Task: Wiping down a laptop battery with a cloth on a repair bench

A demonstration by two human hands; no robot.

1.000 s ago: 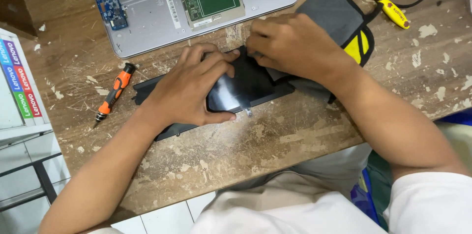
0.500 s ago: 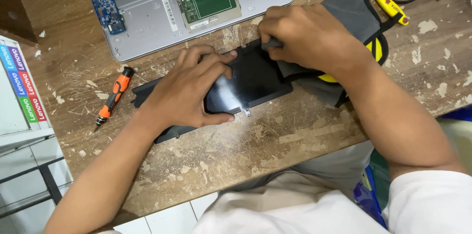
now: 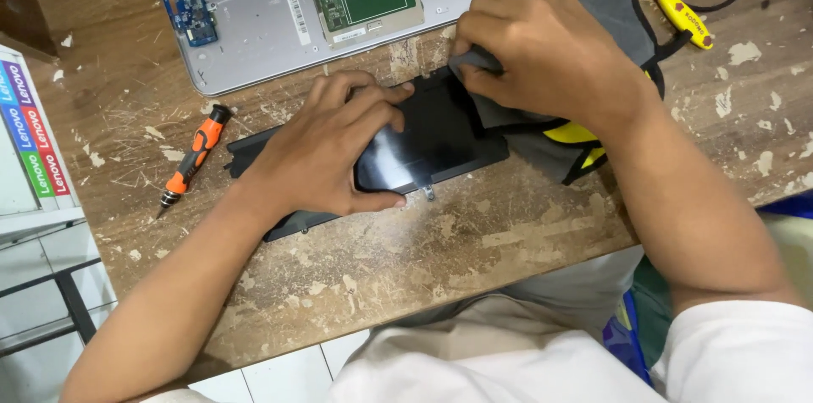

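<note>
- The flat black battery pack (image 3: 432, 136) lay on the worn wooden bench (image 3: 440, 251), directly under both hands and just below the opened laptop base (image 3: 262, 22).
- Judged stiff, thin, smooth-faced and fragile; best held by its long edges, never flexed.
- The left hand (image 3: 326, 149) pressed flat on the pack, fingers spread, thumb hooked over the near edge: a loose holding grip, not clenched.
- The right hand (image 3: 542, 56) was clenched on a grey cloth (image 3: 517, 124), pressing it against the pack's far end.
- An orange screwdriver (image 3: 193, 153) lay left of the left hand, apart from it.
</note>
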